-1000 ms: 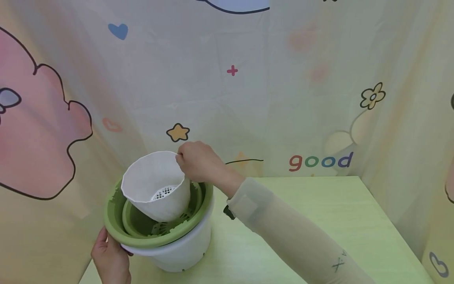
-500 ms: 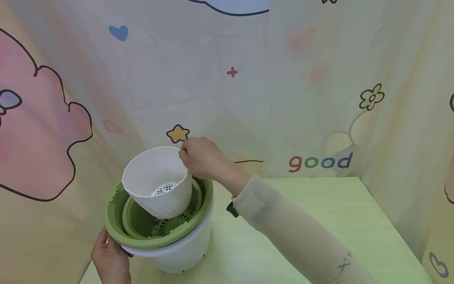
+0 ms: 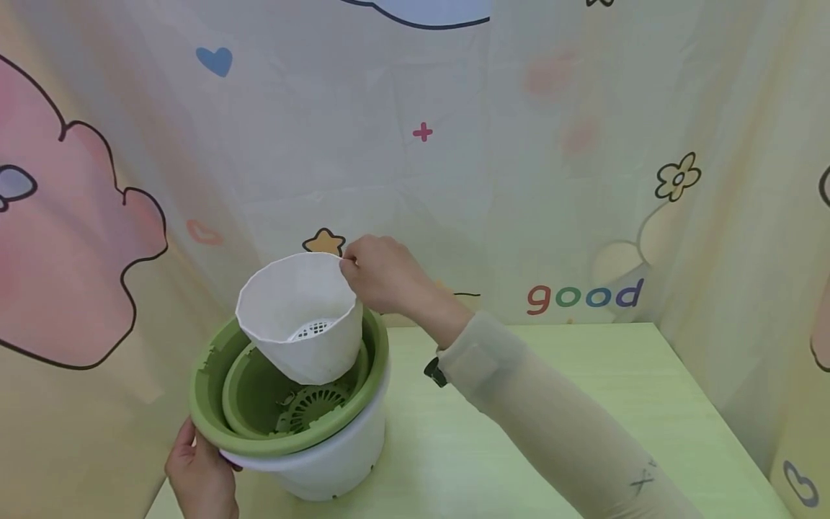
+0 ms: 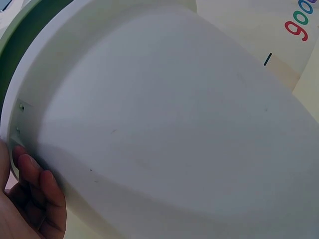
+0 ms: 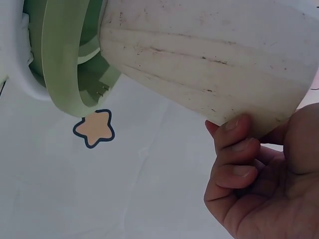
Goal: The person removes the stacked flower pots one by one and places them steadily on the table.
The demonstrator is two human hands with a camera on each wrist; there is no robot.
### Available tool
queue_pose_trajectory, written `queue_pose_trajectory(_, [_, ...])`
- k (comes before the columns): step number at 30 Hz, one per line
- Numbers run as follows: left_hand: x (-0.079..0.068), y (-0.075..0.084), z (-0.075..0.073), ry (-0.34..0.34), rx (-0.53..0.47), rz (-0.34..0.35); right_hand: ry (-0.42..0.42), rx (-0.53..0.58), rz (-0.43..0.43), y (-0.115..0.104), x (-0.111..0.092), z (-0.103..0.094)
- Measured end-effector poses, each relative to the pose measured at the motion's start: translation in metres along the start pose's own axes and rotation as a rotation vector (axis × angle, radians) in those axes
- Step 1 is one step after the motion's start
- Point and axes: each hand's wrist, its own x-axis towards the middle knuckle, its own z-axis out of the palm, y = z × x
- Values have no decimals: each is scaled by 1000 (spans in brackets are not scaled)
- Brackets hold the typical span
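A small white flower pot [image 3: 295, 295] with a holed bottom tilts over a nest of larger pots, its base overlapping them in the head view. My right hand [image 3: 385, 277] pinches its rim at the right side; dark scuffs mark the pot's outer wall in the right wrist view. Below it sit two green pots, the smaller green pot [image 3: 249, 393] inside the larger green pot [image 3: 210, 404]. Both rest in a big white pot [image 3: 331, 468]. At the near left, my left hand [image 3: 201, 472] grips the big white pot's rim, its fingers [image 4: 52, 194] curled under the edge.
The pots stand on a pale green table [image 3: 519, 404], at its left side. A printed curtain [image 3: 363, 158] hangs right behind the table and around both sides. A small black object [image 3: 436, 372] shows at the right sleeve's cuff.
My right hand has raised the small white flower pot and moved it slightly right and away, baring more of the slotted green bottom. My left hand has stayed on the big white pot's rim.
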Motion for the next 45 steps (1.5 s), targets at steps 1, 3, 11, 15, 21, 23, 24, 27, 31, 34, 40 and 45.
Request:
queue_pose_trajectory(1, [0, 0, 0, 0, -2, 3, 3, -2, 3, 1, 0, -1])
queue_pose_trajectory(3, [0, 0, 0, 2, -4, 9, 7, 5, 9, 2, -1, -3])
queue_pose_trajectory(11, [-1, 0, 0, 11, 16, 23, 36, 28, 25, 5, -3, -9])
queue_pose_trajectory(15, [-2, 0, 0, 7, 5, 32, 53, 29, 34, 7, -4, -13])
queue_pose_trajectory(21, [-1, -1, 1, 1, -13, 31, 81, 51, 42, 13, -6, -20])
queue_pose_trajectory(23, [-1, -1, 1, 1, -13, 34, 89, 57, 41, 15, -6, -23])
queue_pose_trajectory(24, [-1, -1, 1, 2, -13, 33, 92, 57, 45, 16, -7, -24])
queue_pose_trajectory(27, [-1, -2, 1, -4, -25, 26, 108, 53, 55, 19, -8, -27])
queue_pose_trajectory(31, [-1, -2, 1, -2, -22, 15, 127, 55, 70, 23, -9, -32])
queue_pose_trajectory(34, [-2, -1, 2, 6, -5, 14, 139, 56, 78, 27, -9, -36])
queue_pose_trajectory(40, [-2, 1, 3, 0, -10, 11, 152, 71, 108, 35, -9, -44])
queue_pose_trajectory(45, [-2, 0, 2, -6, -19, 10, 165, 84, 133, 43, -10, -51])
